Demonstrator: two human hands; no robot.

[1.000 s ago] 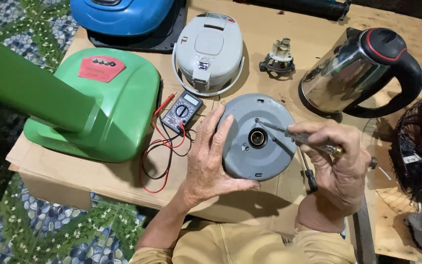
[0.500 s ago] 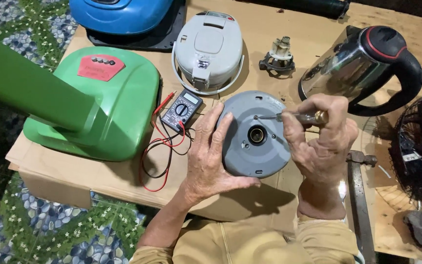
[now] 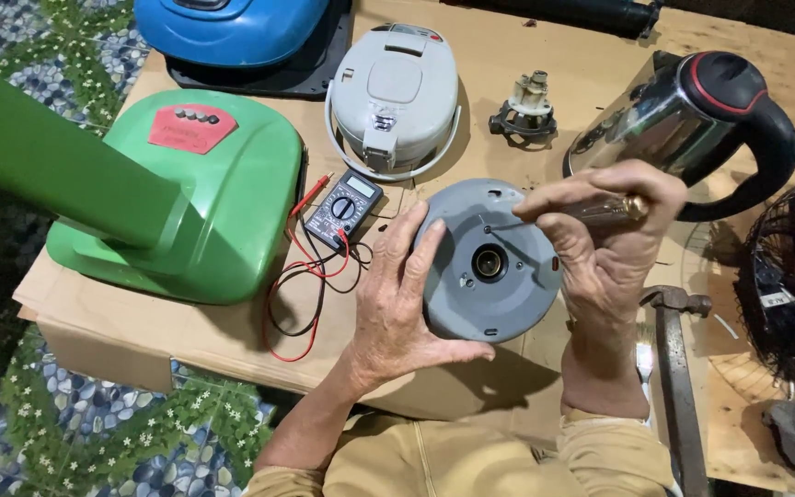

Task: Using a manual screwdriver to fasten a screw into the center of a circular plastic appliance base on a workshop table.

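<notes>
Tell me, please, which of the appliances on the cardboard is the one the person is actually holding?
It is the round grey base, gripped by the left hand. The silver kettle, white rice cooker and green fan base lie untouched.

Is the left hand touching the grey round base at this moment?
Touching. The head view shows the left hand gripping the grey round base: the thumb lies under its lower edge and the fingers press on its left rim.
</notes>
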